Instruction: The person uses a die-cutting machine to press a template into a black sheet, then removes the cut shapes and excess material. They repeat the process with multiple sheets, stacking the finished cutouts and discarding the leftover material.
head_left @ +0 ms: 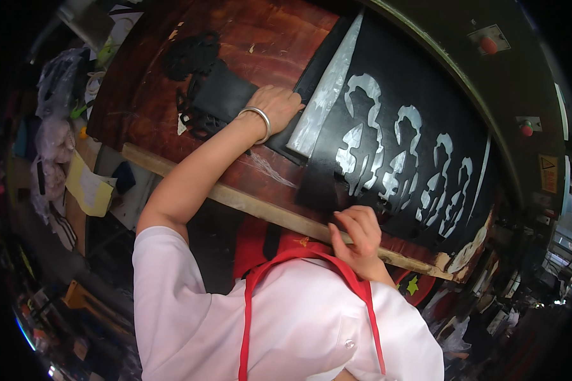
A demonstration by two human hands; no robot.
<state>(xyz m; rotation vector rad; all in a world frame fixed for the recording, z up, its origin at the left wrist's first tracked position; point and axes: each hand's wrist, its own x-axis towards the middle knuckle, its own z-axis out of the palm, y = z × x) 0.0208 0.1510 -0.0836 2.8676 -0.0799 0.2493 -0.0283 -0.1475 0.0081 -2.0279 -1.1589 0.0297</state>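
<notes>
- Left hand, with a silver bangle at the wrist: fingers together and bent down, tips right at the wide silver wedge's edge over the dark strip there. Can't tell if it's pinching anything.
- Right hand: half curled, thumb a bit apart from the fingers, down by the near edge of the black sheet. Its fingertips are hard to read, so no idea if it's got hold of the sheet.
- That sheet lies flat on the reddish-brown tabletop, to the right of the left hand. The silver wedge narrows toward the far side.
- Right of the wedge there's a row of silvery curvy shapes, getting smaller toward the right.
- Left of the left hand: a flat black piece, with lacy black bits around it.
- Wooden rail along the near edge.
- Further out: a dark machine frame with two red buttons, plus yellow paper and plastic bags off left.
</notes>
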